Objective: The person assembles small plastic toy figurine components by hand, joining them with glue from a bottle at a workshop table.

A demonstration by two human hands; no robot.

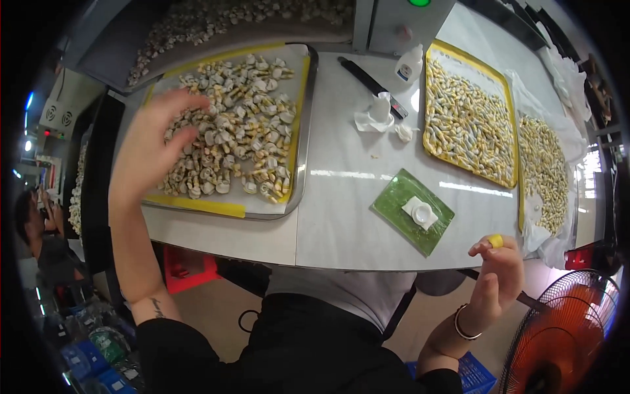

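pale table [348, 217] | beige floor [210, 308] | orange fan [558, 328], right | blue light [29, 100], left

Fairly bright, even light falls on the glossy pale grey bench [335, 223], leaving thin white glare streaks [341, 175] to the upper left and right of the flat green rectangular mat [401, 223]. Far right of the mat, a bright white patch [591, 172] washes out, while the space far left of it is dim. Fisheye distortion curves the bench's front edge below the mat, and the bare left hand [155, 138], upper left of it, looks slightly blurred.
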